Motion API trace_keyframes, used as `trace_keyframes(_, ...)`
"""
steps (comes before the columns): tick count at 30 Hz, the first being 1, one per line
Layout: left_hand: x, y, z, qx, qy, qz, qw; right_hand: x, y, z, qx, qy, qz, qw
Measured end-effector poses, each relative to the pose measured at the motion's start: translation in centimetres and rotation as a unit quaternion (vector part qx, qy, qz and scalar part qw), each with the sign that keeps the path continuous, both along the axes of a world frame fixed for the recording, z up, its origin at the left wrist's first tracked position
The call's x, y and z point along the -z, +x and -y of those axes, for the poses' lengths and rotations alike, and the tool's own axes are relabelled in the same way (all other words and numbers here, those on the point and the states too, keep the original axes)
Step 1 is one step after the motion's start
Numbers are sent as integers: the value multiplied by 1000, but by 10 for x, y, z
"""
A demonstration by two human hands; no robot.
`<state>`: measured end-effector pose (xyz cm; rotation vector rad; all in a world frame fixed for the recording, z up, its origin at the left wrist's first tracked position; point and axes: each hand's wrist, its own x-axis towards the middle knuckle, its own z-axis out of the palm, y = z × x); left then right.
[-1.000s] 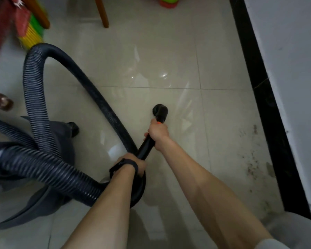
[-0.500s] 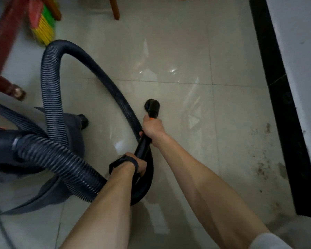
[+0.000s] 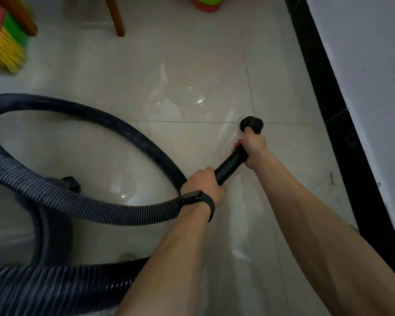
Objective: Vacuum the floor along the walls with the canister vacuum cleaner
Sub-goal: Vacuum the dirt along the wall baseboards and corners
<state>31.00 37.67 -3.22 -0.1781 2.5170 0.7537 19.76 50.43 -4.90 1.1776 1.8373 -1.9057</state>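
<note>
A black vacuum wand (image 3: 229,166) slants down to a round nozzle (image 3: 252,125) that touches the glossy beige tile floor (image 3: 146,76) on a grout line. My right hand (image 3: 252,148) grips the wand just behind the nozzle. My left hand (image 3: 203,184), with a black watch on the wrist, grips the wand's rear end where the ribbed black hose (image 3: 82,201) joins. The hose loops wide to the left and back. The grey canister (image 3: 53,236) lies at the lower left, mostly hidden by hose.
A white wall (image 3: 363,65) with a black skirting strip (image 3: 335,124) runs down the right side. Dark dirt specks (image 3: 330,177) mark the tile beside the skirting. Wooden chair legs (image 3: 115,17), a colourful broom (image 3: 7,49) and a red-green object (image 3: 206,4) stand at the top.
The nozzle and both hands have swung right, closer to the wall. The hose loop has dropped lower and spread out to the left, and the view has shifted.
</note>
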Motion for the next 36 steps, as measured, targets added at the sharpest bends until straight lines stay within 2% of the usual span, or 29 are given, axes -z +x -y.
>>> trace_keyframes(5, 20, -13, 26, -72, -4, 24, 997, 15, -25, 39, -50, -36, -25, 998)
trace_keyframes(8, 27, -3, 50, -90, -20, 101, 991, 28, -6, 68, -96, -39, -15, 994)
trace_keyframes(10, 24, 3, 61, -64, -17, 168, 984, 34, 13, 77, -102, -48, 0, 994)
trace_keyframes(13, 12, -3, 57, 30, -64, 201, 977, 40, 35, 62, -35, -55, 4, 998)
trace_keyframes(16, 1, -16, 28, 126, -123, 167, 970, 44, 59, 16, 86, -87, -4, 993)
trace_keyframes(20, -13, -10, -39, 272, -207, 147, 928, 37, 106, -50, 201, -133, -14, 970)
trace_keyframes(22, -18, 3, -68, 313, -213, 145, 914, 29, 126, -74, 234, -138, -17, 962)
trace_keyframes(25, -16, 18, -96, 329, -169, 146, 918, 23, 146, -104, 287, -161, -36, 944)
trace_keyframes(29, 3, 32, -96, 296, -100, 161, 936, 23, 173, -108, 354, -231, -74, 903)
trace_keyframes(33, 16, 33, -86, 315, -96, 132, 935, 25, 188, -80, 393, -323, -99, 856)
trace_keyframes(36, 19, 32, -79, 339, -103, 110, 929, 28, 185, -68, 429, -322, -99, 838)
